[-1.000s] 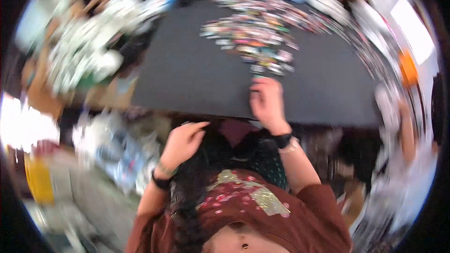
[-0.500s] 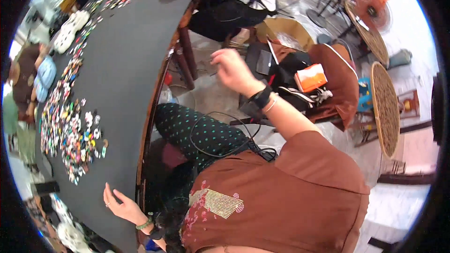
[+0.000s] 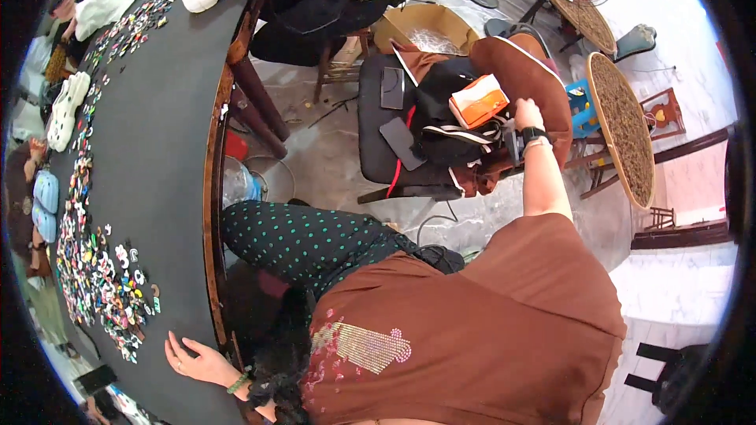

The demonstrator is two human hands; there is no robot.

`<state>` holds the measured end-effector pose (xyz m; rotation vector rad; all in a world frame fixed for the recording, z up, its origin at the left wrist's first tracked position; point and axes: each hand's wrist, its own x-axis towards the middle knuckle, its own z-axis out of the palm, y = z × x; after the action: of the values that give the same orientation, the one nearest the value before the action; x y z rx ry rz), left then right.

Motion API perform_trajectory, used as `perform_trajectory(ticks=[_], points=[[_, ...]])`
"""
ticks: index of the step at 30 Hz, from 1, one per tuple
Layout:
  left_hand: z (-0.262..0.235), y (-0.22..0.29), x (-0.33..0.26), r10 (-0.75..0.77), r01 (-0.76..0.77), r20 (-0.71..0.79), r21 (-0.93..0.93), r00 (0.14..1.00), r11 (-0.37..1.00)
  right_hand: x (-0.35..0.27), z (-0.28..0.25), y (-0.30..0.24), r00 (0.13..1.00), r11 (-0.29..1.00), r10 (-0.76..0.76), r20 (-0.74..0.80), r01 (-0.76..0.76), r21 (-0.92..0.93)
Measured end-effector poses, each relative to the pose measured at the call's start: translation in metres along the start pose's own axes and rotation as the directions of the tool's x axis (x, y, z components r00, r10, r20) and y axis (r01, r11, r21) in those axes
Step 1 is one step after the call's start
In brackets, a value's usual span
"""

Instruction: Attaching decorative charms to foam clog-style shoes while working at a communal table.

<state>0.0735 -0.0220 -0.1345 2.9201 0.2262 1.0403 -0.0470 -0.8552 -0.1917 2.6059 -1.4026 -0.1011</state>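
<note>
Your left hand (image 3: 200,364) has fingers loosely spread, holds nothing visible, is over matte black tabletop (image 3: 177,118). Heap of small multicoloured charms (image 3: 122,307) lies ahead and left of it. Your right hand (image 3: 528,115) is half curled; cannot tell if it grips something. Soft orange-and-white packet (image 3: 479,101) sits just left of it, black padded chair seat (image 3: 373,138) farther left.

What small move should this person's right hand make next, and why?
Perhaps a short leftward shift to the orange-and-white packet, since the right hand appears just beside it, while the left hand is away over the dark table.
</note>
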Motion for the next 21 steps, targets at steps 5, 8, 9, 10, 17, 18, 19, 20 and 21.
perform_trajectory(ticks=[5,8,9,10,17,18,19,20,21], points=[[-0.001,-0.001,0.003,0.022,-0.022,0.031,0.002,0.999,1.0,-0.02,0.016,-0.005,0.999,0.997,0.054,0.0,-0.054,-0.061],[-0.005,0.002,0.002,0.003,-0.004,0.043,0.033,0.999,0.999,-0.006,0.028,-0.006,0.999,0.998,0.048,-0.012,-0.048,-0.049],[-0.005,0.0,0.001,-0.012,0.011,0.033,0.041,0.999,0.999,0.0,0.03,-0.002,1.0,0.999,0.031,0.003,-0.031,-0.043],[-0.004,-0.002,0.0,-0.002,0.0,0.049,0.046,0.999,0.999,0.002,0.032,0.0,1.0,0.999,0.012,0.017,-0.011,-0.036],[-0.005,0.001,-0.001,-0.041,0.045,0.048,-0.091,0.998,0.995,-0.016,-0.015,0.001,0.928,0.943,0.256,-0.27,-0.179,0.279],[-0.005,-0.001,-0.002,-0.04,0.047,0.061,-0.106,0.997,0.993,-0.009,-0.027,-0.003,0.891,0.924,0.306,-0.337,-0.191,0.332],[-0.009,0.004,-0.002,-0.059,0.066,0.053,-0.138,0.997,0.988,-0.002,-0.04,-0.011,0.874,0.944,0.218,-0.435,-0.077,0.321],[-0.015,0.007,-0.001,-0.039,0.042,0.019,-0.152,0.999,0.987,0.005,-0.053,-0.021,0.838,0.953,0.138,-0.528,0.033,0.302],[-0.022,0.012,0.001,-0.047,0.051,0.025,-0.184,0.999,0.982,0.014,-0.066,-0.034,0.787,0.909,0.048,-0.615,0.221,0.354]])
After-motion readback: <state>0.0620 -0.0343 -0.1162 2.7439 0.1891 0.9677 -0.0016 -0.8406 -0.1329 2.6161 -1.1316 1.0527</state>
